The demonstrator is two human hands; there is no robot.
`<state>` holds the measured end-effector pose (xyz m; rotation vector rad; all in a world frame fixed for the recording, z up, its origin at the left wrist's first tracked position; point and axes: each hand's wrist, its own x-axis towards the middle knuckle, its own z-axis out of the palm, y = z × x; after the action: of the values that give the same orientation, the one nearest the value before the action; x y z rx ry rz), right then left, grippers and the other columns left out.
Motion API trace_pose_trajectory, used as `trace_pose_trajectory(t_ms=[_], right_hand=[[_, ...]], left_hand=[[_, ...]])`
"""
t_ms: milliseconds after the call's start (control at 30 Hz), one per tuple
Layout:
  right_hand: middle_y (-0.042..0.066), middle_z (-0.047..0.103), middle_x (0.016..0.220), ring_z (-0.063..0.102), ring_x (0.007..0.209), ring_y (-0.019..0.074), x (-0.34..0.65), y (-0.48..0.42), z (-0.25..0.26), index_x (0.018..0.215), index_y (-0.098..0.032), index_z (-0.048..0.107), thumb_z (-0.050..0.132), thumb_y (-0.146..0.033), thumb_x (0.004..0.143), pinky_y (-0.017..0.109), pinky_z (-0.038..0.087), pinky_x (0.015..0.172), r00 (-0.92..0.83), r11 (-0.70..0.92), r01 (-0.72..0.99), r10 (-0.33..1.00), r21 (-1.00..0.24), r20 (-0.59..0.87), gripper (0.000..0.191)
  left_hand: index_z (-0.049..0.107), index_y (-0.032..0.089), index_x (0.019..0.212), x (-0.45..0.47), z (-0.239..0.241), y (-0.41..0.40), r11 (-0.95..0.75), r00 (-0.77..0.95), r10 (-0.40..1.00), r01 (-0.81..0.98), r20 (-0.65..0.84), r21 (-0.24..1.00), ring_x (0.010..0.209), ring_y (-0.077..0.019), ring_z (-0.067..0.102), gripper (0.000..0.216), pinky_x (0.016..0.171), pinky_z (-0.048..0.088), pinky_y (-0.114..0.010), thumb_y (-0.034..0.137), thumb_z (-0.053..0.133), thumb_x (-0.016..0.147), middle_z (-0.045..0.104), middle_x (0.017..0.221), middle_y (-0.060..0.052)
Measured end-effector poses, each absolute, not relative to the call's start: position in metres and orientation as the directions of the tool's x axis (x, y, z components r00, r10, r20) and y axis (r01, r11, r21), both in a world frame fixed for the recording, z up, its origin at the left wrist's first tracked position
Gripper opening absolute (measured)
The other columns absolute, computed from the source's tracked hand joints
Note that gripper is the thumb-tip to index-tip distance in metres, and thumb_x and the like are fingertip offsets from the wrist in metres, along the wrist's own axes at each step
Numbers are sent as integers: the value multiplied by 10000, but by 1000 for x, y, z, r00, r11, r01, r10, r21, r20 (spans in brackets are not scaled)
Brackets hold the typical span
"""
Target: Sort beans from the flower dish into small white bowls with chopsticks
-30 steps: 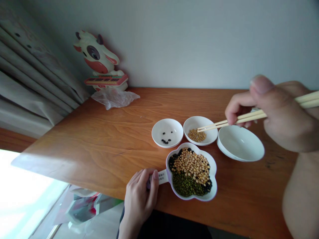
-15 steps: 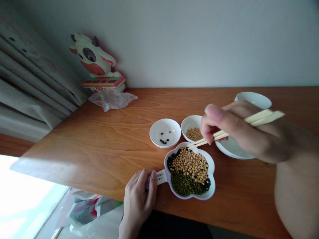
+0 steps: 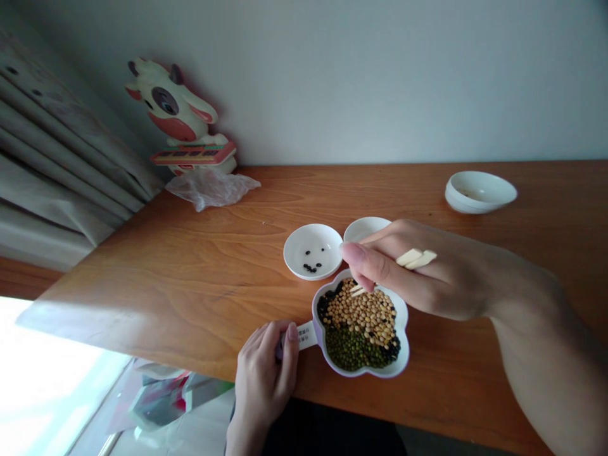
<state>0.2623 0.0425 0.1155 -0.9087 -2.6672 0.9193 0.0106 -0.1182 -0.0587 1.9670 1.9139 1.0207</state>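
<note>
My left hand (image 3: 266, 364) is closed round the handle of a scalloped white bowl (image 3: 319, 342) near the table's front edge. Yellow soybeans (image 3: 363, 313), green mung beans (image 3: 354, 350) and black beans (image 3: 325, 305) lie in it. Pinched in my right hand (image 3: 418, 269) is a pair of chopsticks (image 3: 416, 258), whose tips point down at the soybeans by the bowl's far side. I cannot tell whether a bean is between the tips. Just beyond, a small white bowl (image 3: 297, 264) holds several black beans (image 3: 310, 268). Beside it, another white bowl (image 3: 363, 227) is partly hidden by my right hand.
Stacked white bowls (image 3: 479, 204) stand at the back right of the wooden table (image 3: 213, 266). A cow-shaped toy with a keyboard (image 3: 180, 123) leans at the back left, a clear plastic bag (image 3: 213, 190) before it. A curtain (image 3: 52, 152) hangs at the left.
My right hand has moved left and toward me, bringing the chopsticks steeper over the soybeans. It now covers more of the second small bowl. The left hand keeps its hold.
</note>
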Motion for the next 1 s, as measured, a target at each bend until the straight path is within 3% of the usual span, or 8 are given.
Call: trace_pose_trajectory(t_ms=[133, 467, 700, 1000], right_hand=[[-18, 501, 564, 434, 522, 103, 260, 42, 115, 644, -202, 480, 195, -705, 1134, 372, 289, 593, -803, 635, 495, 595, -593, -34, 758], [-13, 561, 583, 479, 525, 116, 267, 45, 115, 755, -188, 642, 311, -648, 1150, 364, 283, 564, -797, 584, 492, 600, -646, -65, 691], [-31, 506, 590, 421, 539, 95, 262, 44, 114, 676, -192, 493, 281, -594, 1174, 377, 263, 630, -824, 655, 469, 566, -592, -26, 675], [-18, 547, 595, 443, 539, 106, 262, 43, 116, 676, -199, 499, 247, -626, 1164, 384, 275, 613, -809, 640, 499, 585, -584, -51, 695]], left_hand=[[655, 215, 965, 11, -58, -118, -130, -86, 943, 794, 321, 594, 692, -168, 649, 223, 667, 469, -271, 286, 527, 1133, 673, 771, -6], [662, 218, 972, 11, -57, -118, -127, -89, 944, 790, 317, 599, 699, -180, 664, 211, 658, 476, -274, 292, 534, 1123, 693, 777, -15], [662, 217, 979, 11, -58, -118, -124, -90, 946, 787, 311, 605, 700, -175, 660, 213, 675, 476, -276, 290, 529, 1129, 691, 783, -12], [660, 218, 975, 12, -57, -118, -139, -79, 944, 787, 322, 602, 698, -171, 660, 217, 694, 485, -280, 289, 528, 1132, 687, 783, -9]])
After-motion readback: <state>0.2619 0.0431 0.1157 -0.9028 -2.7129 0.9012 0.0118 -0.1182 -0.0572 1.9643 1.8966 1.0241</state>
